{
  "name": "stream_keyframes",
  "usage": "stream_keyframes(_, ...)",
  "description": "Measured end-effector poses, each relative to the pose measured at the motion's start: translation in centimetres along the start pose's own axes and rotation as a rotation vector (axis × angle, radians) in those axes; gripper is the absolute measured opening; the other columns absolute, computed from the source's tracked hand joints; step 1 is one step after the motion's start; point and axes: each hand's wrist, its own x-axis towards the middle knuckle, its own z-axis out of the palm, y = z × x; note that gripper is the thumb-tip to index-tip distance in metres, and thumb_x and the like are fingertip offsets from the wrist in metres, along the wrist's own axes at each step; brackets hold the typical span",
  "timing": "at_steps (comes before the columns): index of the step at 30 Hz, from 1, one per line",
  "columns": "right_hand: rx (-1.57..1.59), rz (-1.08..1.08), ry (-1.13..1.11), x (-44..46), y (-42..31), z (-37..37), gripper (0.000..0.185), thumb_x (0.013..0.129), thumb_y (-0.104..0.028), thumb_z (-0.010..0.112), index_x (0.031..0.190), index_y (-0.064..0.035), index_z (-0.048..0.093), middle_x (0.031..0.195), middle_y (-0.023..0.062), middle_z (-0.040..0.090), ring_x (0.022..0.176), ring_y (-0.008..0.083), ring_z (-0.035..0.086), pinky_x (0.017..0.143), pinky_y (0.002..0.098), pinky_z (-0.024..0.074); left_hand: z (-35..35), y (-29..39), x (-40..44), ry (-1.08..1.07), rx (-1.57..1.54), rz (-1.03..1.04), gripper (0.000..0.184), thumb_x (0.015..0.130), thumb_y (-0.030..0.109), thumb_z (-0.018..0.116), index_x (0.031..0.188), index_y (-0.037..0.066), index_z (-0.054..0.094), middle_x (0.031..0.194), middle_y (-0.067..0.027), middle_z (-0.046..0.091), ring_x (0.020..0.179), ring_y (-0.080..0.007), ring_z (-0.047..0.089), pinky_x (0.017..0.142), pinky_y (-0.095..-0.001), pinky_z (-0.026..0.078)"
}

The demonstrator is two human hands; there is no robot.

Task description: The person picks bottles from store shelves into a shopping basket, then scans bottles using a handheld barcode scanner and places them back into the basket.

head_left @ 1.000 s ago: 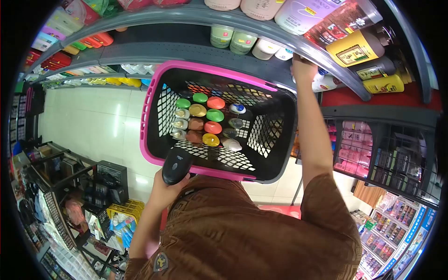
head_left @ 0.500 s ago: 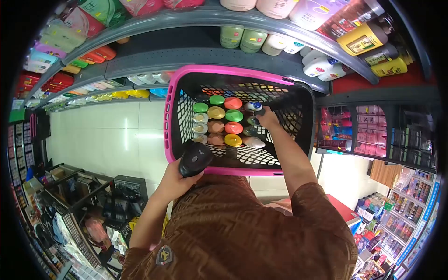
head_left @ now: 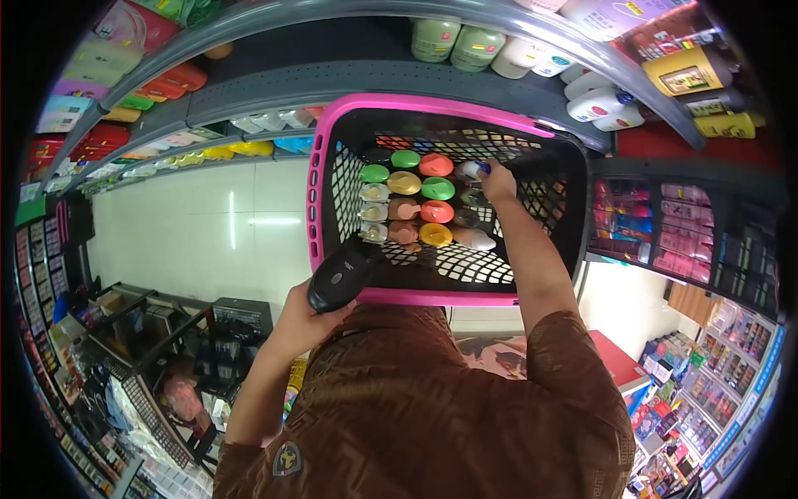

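Observation:
A black shopping basket with a pink rim (head_left: 432,101) stands in front of me, holding several rows of bottles with green, red, yellow, brown and clear tops. My right hand (head_left: 500,185) reaches inside at the far right of the rows. Its fingers are closed at the blue top of a white bottle (head_left: 469,170), which stands among the others. Wrapped around the handle of a black barcode scanner (head_left: 339,279) is my left hand (head_left: 302,320). The scanner's head points over the basket's near left corner. Dark-topped bottles beside my right hand are partly hidden.
A grey shelf (head_left: 291,62) with shampoo bottles (head_left: 478,48) runs behind the basket. To the right are dark racks with pink packets (head_left: 686,220). Black crates (head_left: 241,320) stand at lower left, and a red-topped box (head_left: 615,362) at lower right.
My right hand has shifted from beside a dark-topped bottle to the blue-topped white one at the back. The scanner has tilted toward the basket. The basket appears slightly farther right and higher.

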Motion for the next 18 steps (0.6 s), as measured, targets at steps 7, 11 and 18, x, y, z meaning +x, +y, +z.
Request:
stream_keyframes(7,0.129,-0.104,0.120,-6.8,0.7,-7.9,0.043,0.092,-0.035,0.073,0.125,-0.0082,0.066,0.104,0.0225,0.073,0.100,0.0388,0.070,0.088,0.0461,0.0539,1.4,0.6,1.4,-0.080,-0.012,0.123,0.027,0.088,0.005,0.076,0.112,0.001,0.067,0.088,-0.0015,0.070,0.076,-0.0060,0.060,0.067,-0.0252,0.050)
stream_keyframes(11,0.572,-0.091,0.237,-12.0,1.7,-15.1,0.042,0.090,-0.037,0.073,0.110,0.0000,0.070,0.080,0.0121,0.072,0.073,0.0198,0.069,0.069,0.0332,0.0533,2.8,1.4,1.9,-0.106,-0.066,0.119,0.024,0.090,0.008,0.076,0.111,0.001,0.067,0.084,-0.0017,0.069,0.069,-0.0071,0.062,0.061,-0.0252,0.050)
stream_keyframes(18,1.319,0.043,0.134,-23.1,2.7,-25.4,0.028,0.097,-0.031,0.070,0.087,-0.0041,0.067,0.058,-0.0011,0.052,0.045,0.0075,0.043,0.044,0.0243,0.0306,7.9,4.6,4.3,-0.119,-0.222,0.197,0.030,0.093,0.011,0.074,0.120,0.001,0.065,0.096,-0.0049,0.070,0.075,-0.0107,0.065,0.063,-0.0261,0.051)
